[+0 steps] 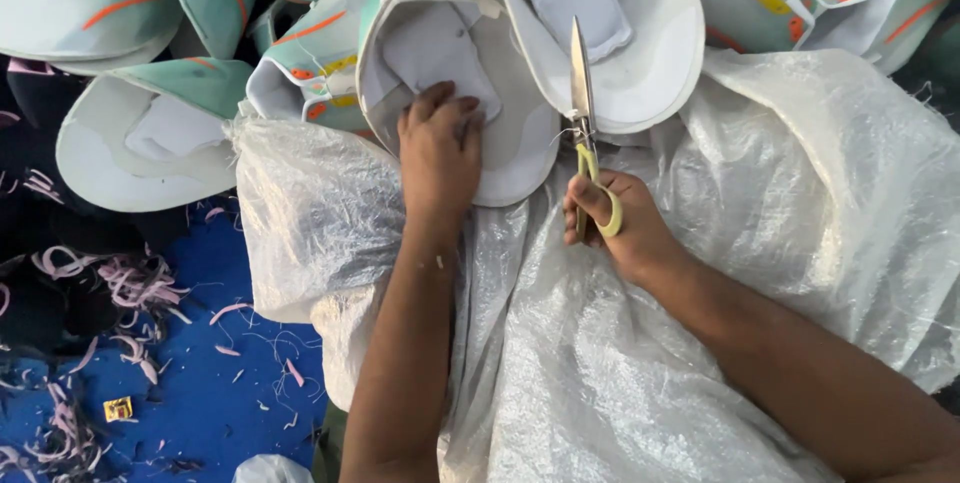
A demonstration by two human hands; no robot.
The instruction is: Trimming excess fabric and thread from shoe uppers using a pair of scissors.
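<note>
Frame edges crop the piled shoe uppers as the left hand [440,158] presses flat, fingers spread, on a white shoe upper [455,83] and the right hand [620,223] grips yellow-handled scissors [582,113].

Sack [760,273] spread across lap, centre and right. Shoe upper [440,53] on sack's far edge, left hand [438,158] on it. Scissors [583,103] in right hand [625,223], just right of upper. More uppers [130,133] piled behind and left. Scraps [130,288] on floor [200,403], lower left.

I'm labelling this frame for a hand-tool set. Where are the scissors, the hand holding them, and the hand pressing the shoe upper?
scissors [581,93]: head view, on the blade.
right hand [622,228]: head view, on the knuckles.
left hand [438,158]: head view, on its back.
</note>
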